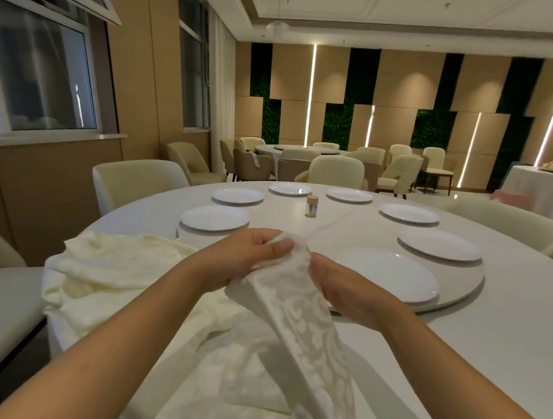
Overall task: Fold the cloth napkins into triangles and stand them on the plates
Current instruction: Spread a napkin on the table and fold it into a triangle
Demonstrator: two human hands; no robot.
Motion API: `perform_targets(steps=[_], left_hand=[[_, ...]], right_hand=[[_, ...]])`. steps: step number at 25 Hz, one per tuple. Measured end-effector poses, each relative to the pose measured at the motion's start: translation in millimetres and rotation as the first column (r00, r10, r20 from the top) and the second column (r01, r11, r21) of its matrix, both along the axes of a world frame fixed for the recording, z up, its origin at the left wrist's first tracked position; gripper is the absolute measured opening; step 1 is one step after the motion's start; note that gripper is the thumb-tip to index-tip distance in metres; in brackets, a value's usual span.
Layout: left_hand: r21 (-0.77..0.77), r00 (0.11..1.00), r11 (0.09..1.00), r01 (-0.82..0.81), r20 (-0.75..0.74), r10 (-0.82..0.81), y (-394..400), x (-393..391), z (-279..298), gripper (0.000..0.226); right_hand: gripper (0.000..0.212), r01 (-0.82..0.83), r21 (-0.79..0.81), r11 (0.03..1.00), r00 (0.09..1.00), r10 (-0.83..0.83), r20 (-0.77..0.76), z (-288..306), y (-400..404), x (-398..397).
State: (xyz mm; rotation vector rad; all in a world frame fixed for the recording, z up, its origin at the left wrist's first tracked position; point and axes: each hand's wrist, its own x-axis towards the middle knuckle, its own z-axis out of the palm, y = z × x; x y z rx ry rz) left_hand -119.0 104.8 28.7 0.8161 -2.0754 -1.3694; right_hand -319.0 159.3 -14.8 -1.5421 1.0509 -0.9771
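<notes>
While both my left hand [256, 252] and right hand [342, 285] pinch the limp, light napkin [302, 336] at the table's [510, 356] near edge, corners look the best hold.

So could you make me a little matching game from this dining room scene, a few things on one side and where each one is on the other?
Things:
1. patterned napkin
2. small wooden jar
3. heap of cream cloths
4. nearest plate

Places:
A. piled at the table's near left edge
B. pinched between both hands
C. on the turntable, just beyond the right hand
D. standing mid-table among the plates

Pairs: 1-B, 2-D, 3-A, 4-C
</notes>
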Motion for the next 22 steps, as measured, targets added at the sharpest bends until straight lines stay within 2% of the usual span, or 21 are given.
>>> perform_targets(steps=[2, 4, 6, 8, 9, 11, 15, 18, 20, 22], left_hand=[[-0.062, 0.999, 0.997, -0.038, 0.004, 0.039, -6, 6, -3, 0.027], [-0.039, 0.992, 0.992, -0.119, -0.031, 0.118, -10, 12, -8, 0.046], [0.198, 0.985, 0.975, -0.097, -0.12, 0.122, -16, 19, -22, 0.065], [0.421, 0.979, 0.907, 0.03, -0.196, 0.059, -18, 24, -40, 0.05], [0.456, 0.98, 0.887, 0.075, -0.196, 0.018, -18, 25, -51, 0.044], [0.437, 0.984, 0.896, 0.078, -0.176, 0.001, -17, 20, -68, 0.04], [0.375, 0.928, 0.927, -0.023, -0.336, 0.159, -20, 19, -63, 0.036], [0.141, 0.897, 0.962, -0.236, -0.349, 0.271, -23, 25, -32, 0.032], [-0.005, 0.875, 0.929, -0.371, -0.338, 0.347, -18, 27, -2, 0.028], [-0.139, 0.87, 0.887, -0.44, -0.311, 0.383, -6, 30, 29, 0.032]], right_hand=[[0.046, 0.051, 0.02, 0.998, 0.998, -0.052, 0.023, 0, -3, 5], [0.033, 0.206, -0.038, 0.978, 0.978, -0.206, 0.018, 4, -2, 7], [0.026, 0.367, -0.149, 0.918, 0.926, -0.376, -0.035, 8, -4, 11], [0.027, 0.492, -0.233, 0.839, 0.857, -0.513, -0.038, 11, -9, 12], [0.027, 0.535, -0.253, 0.806, 0.83, -0.557, -0.017, 12, -12, 11], [0.026, 0.594, -0.267, 0.759, 0.79, -0.613, 0.016, 18, -15, 5], [0.03, 0.646, -0.333, 0.687, 0.722, -0.692, -0.026, 31, -10, -11], [0.034, 0.636, -0.466, 0.615, 0.645, -0.755, -0.117, 44, 1, -20], [0.037, 0.61, -0.559, 0.562, 0.597, -0.79, -0.142, 58, 9, -22], [0.038, 0.586, -0.634, 0.504, 0.55, -0.822, -0.147, 75, 20, -18]])
